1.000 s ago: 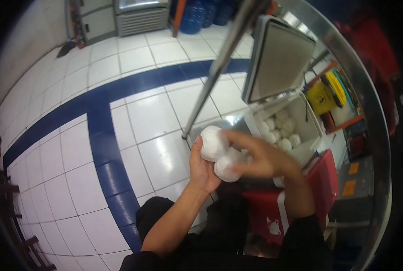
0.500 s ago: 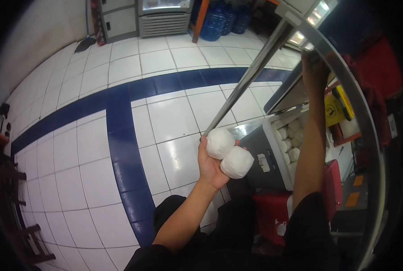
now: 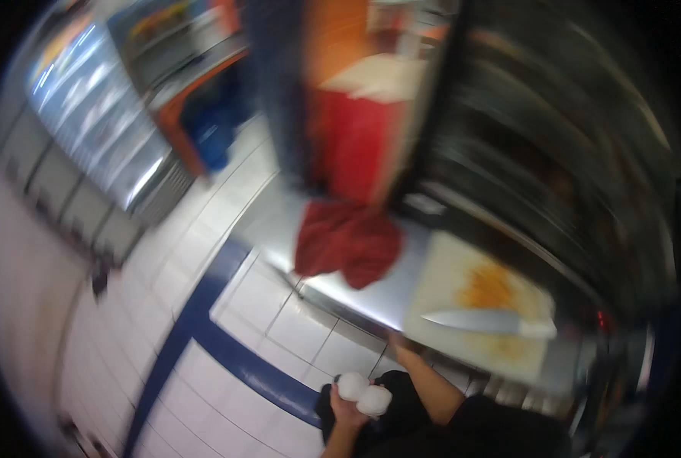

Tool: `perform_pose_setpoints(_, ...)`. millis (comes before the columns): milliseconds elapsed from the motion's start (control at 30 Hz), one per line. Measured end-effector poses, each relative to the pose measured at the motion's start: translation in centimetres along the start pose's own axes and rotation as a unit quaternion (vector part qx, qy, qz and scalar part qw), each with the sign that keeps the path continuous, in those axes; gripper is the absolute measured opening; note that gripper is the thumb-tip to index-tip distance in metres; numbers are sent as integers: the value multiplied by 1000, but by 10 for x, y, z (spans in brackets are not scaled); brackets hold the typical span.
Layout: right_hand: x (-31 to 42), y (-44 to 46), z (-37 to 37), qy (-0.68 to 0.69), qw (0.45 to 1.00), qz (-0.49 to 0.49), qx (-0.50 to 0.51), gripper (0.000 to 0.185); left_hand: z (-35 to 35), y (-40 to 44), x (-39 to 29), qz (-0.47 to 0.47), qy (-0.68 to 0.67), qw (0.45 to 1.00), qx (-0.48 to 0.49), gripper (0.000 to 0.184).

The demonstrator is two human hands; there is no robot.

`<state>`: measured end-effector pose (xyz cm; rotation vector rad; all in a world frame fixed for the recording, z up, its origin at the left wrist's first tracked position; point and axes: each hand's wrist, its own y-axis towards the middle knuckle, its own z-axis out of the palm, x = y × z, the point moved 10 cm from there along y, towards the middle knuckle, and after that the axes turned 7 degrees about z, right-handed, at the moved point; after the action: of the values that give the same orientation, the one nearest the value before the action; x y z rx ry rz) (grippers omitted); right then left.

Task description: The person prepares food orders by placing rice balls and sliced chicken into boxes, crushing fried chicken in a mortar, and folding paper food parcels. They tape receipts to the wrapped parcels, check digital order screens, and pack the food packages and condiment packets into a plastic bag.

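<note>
Two round white wrapped balls, one [image 3: 352, 386] beside the other [image 3: 374, 401], rest in my left hand [image 3: 345, 411] near the bottom of the view. My right hand [image 3: 398, 345] is just below the front edge of the metal counter [image 3: 359, 304]; its fingers are small and blurred, and I cannot make out whether it holds anything. On the counter, a white cutting board [image 3: 437, 282] bears a knife [image 3: 474, 320] and orange pieces [image 3: 489, 286]. A dark red cloth [image 3: 348, 243] lies left of the board.
A large dark glass-fronted unit [image 3: 539, 145] stands behind the counter. At the upper left are a lit display fridge [image 3: 100, 111] and a blue water bottle [image 3: 212, 137]. White floor tiles with a blue stripe [image 3: 260, 382] spread at the left.
The view has swung up and right, from the floor and open cooler to the counter. My right hand left the balls, reached toward the cooler lid, and is now by the counter edge.
</note>
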<state>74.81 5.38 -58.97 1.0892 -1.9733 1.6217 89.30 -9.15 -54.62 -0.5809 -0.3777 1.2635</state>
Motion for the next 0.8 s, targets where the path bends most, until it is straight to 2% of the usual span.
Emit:
perform_pose_setpoints(33,-26,-39,9,40,996,69,37,71,10,-25,7,-15,44,999,-5,72)
perform_pose_setpoints(67,-50,-82,20,91,985,126,69,72,17,-44,21,-74,106,992,2,72)
perform_pose_setpoints(133,-80,-186,48,222,934,241,142,60,24,-74,26,-49,161,986,-8,71)
perform_pose_setpoints(167,-67,-241,32,291,919,247,96,60,33,-97,40,-116,210,971,0,71)
perform_pose_setpoints(200,-25,-309,26,456,833,278,146,58,53,-111,45,-123,274,954,8,70)
perform_pose_setpoints(233,4,-356,26,606,721,274,198,58,79,-119,57,-127,335,933,28,69)
perform_pose_setpoints(267,-15,-365,33,657,694,248,158,58,127,-150,72,-174,382,905,73,70)
perform_pose_setpoints(300,-29,-355,-13,400,916,-24,-16,62,135,-160,91,-228,412,878,86,70)
perform_pose_setpoints(367,-42,-399,-37,353,911,-123,-173,60,142,-171,124,-289,463,830,112,70)
perform_pose_setpoints(400,-49,-426,-46,317,899,-161,-256,60,165,-183,146,-275,496,805,174,69)
perform_pose_setpoints(433,-78,-440,-50,440,849,-106,-272,54,179,-203,175,-295,514,783,188,69)
perform_pose_setpoints(467,-109,-458,-51,559,771,-62,-299,48,205,-223,204,-293,544,746,247,68)
perform_pose_setpoints(500,-149,-491,-59,632,693,-79,-337,44,201,-256,238,-280,565,712,310,67)
perform_pose_setpoints(533,-188,-526,-68,691,609,-103,-374,42,184,-262,267,-350,567,687,290,65)
perform_pose_setpoints(567,-204,-560,-79,800,463,-152,-350,40,172,-275,299,-431,550,646,306,68)
perform_pose_setpoints(633,-236,-677,-121,792,325,-205,-474,34,157,-321,365,-529,556,562,309,63)
perform_pose_setpoints(667,-255,-730,-144,776,275,-230,-519,36,154,-337,399,-501,598,537,322,57)
perform_pose_setpoints(700,-275,-778,-166,754,230,-252,-561,37,153,-367,439,-527,581,517,344,54)
perform_pose_setpoints(733,-292,-830,-185,708,188,-264,-628,34,137,-385,478,-567,588,471,334,54)
perform_pose_setpoints(767,-309,-872,-206,654,155,-279,-686,31,132,-407,517,-546,624,438,347,56)
perform_pose_setpoints(800,-351,-895,-213,630,104,-260,-724,39,123,-434,556,-557,621,424,352,58)
